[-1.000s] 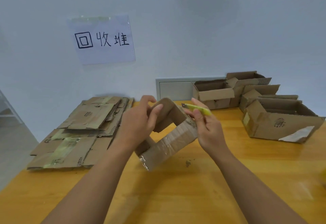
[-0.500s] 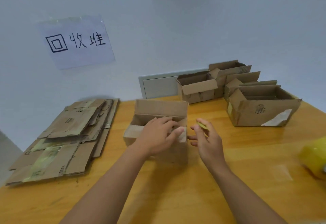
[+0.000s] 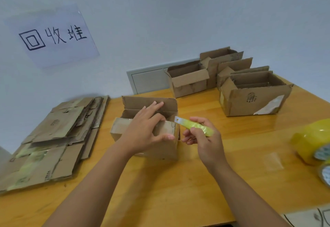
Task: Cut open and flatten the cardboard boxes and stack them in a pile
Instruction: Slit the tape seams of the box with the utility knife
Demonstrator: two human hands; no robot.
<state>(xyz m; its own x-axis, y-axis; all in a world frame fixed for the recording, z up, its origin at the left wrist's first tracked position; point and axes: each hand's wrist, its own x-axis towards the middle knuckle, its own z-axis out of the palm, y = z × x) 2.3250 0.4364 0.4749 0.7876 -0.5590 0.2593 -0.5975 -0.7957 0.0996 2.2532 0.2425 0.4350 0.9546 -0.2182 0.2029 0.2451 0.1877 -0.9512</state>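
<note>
small brown cardboard box (image 3: 160, 148) sitting mid-table, pressed down by flat left hand (image 3: 144, 130). right hand (image 3: 203, 141) wrapped round yellow knife (image 3: 194, 126), just right of box, blade pointing left at it.

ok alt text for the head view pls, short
A person's left hand steadies an open cardboard box on a wooden table while the right hand holds a yellow utility knife beside it. Flattened cardboard is piled left; more open boxes wait at right.
</note>
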